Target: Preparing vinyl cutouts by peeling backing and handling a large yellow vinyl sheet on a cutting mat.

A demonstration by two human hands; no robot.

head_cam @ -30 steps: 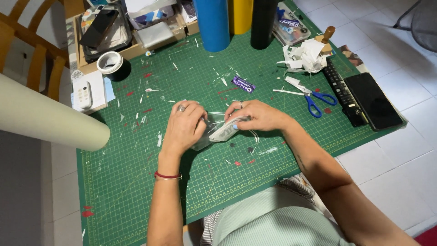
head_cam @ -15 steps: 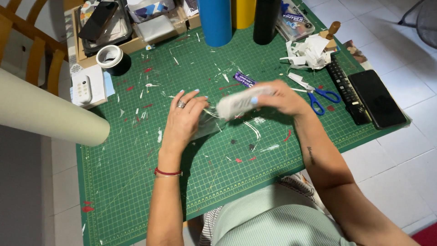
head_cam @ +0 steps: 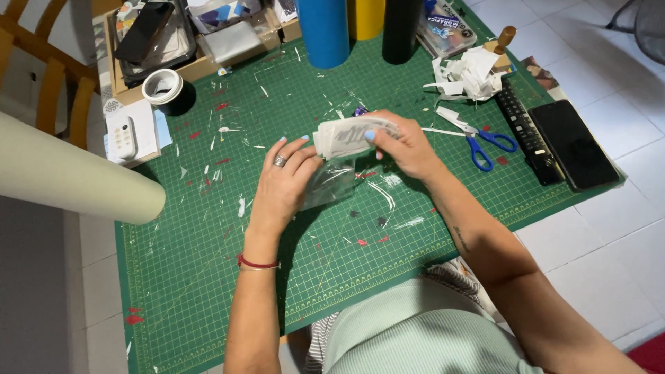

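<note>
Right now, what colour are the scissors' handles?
Blue. The scissors lie on the green cutting mat, right of the right hand; head view.
</note>
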